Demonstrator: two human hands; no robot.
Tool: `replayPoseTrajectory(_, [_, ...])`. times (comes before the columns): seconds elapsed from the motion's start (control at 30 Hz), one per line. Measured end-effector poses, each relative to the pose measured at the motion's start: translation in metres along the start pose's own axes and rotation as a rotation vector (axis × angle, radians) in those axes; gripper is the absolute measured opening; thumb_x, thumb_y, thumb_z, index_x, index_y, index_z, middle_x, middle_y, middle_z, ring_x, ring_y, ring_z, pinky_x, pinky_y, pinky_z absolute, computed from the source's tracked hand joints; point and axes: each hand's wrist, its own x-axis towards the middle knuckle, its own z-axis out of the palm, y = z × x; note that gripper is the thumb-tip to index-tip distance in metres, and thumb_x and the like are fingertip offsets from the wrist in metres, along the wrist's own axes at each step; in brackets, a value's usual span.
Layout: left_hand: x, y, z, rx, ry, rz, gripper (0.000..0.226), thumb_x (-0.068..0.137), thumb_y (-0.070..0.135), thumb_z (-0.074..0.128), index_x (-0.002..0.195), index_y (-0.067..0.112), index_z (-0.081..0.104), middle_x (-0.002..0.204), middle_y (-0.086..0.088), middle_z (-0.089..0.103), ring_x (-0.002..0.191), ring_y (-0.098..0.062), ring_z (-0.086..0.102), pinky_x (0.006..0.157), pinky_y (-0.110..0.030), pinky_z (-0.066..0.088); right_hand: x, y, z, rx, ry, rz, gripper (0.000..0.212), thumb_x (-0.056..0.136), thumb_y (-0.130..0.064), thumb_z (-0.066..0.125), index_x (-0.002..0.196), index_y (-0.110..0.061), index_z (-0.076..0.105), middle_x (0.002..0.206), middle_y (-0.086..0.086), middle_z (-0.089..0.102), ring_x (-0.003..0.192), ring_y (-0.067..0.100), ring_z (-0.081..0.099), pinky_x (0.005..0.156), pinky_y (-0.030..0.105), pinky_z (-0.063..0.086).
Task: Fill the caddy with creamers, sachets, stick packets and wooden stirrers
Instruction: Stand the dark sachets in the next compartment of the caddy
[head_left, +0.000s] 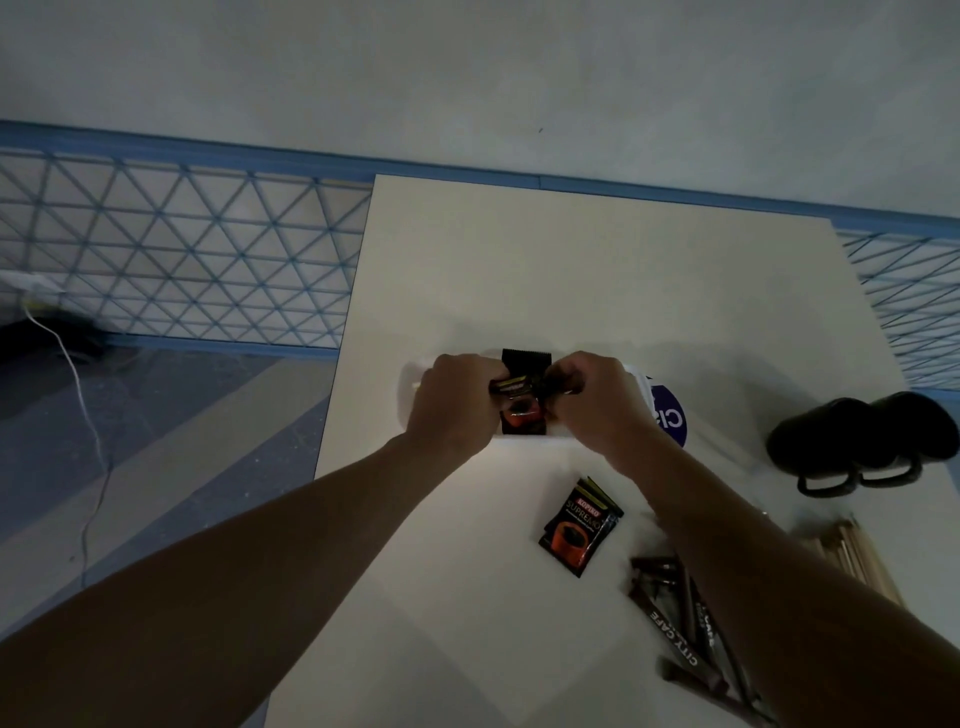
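Observation:
A white caddy (410, 382) lies across the middle of the white table (571, 270), mostly covered by my hands. My left hand (452, 400) and my right hand (597, 397) both grip black coffee sachets (522, 423) standing in the caddy's middle section. Another small stack of black sachets (579, 527) lies on the table nearer me. Dark brown stick packets (675, 623) lie in a pile at the lower right, partly under my right forearm. Wooden stirrers (852, 551) lie beside them at the right.
Two black mugs (862, 441) lie on their sides at the right edge. A white packet with a purple round label (670, 415) sits just right of the caddy. The table's left edge drops to the floor, where a white cable (83, 395) runs.

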Motion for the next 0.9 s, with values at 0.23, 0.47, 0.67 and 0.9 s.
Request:
replayPoseTrajectory(0.23, [0.011,0.010,-0.006,0.053,-0.079,0.048,0.046,0.077,0.014,0.075,0.114,0.029,0.051,0.093,-0.007,0.067,0.081,-0.029,0.064,0.069,-0.042,0.057,0.005,0.004,-0.006,-0.104,-0.047,0.015,0.020,0.078,-0.016,0.079,0.094,-0.022,0.068,0.071,-0.008,0.066,0.068,0.013,0.063,0.051,0.018,0.037])
replayPoseTrajectory(0.47, [0.010,0.020,-0.003,0.132,-0.080,0.038,0.052,0.076,0.006,0.070,0.119,0.027,0.049,0.095,-0.009,0.064,0.084,-0.029,0.062,0.071,-0.040,0.056,0.008,0.005,0.009,-0.276,-0.031,-0.078,0.040,0.071,-0.043,0.085,0.095,-0.017,0.066,0.078,-0.004,0.066,0.070,0.014,0.058,0.054,0.019,0.039])
replayPoseTrajectory(0.67, [0.004,0.026,0.000,0.159,-0.033,0.063,0.047,0.083,0.008,0.067,0.126,0.020,0.049,0.100,-0.008,0.066,0.090,-0.027,0.061,0.068,-0.035,0.044,0.000,0.002,0.009,-0.298,0.099,-0.238,0.024,0.085,-0.022,0.070,0.108,-0.021,0.062,0.081,-0.001,0.073,0.059,0.013,0.059,0.047,0.019,0.041])
replayPoseTrajectory(0.9, [0.003,0.013,0.005,0.028,-0.017,0.006,0.059,0.072,0.006,0.073,0.123,0.021,0.048,0.088,-0.007,0.069,0.082,-0.028,0.065,0.073,-0.045,0.056,0.002,0.007,0.013,-0.372,0.104,-0.253,0.011,0.089,-0.020,0.068,0.098,-0.023,0.074,0.086,0.001,0.075,0.070,0.022,0.067,0.059,0.029,0.054])
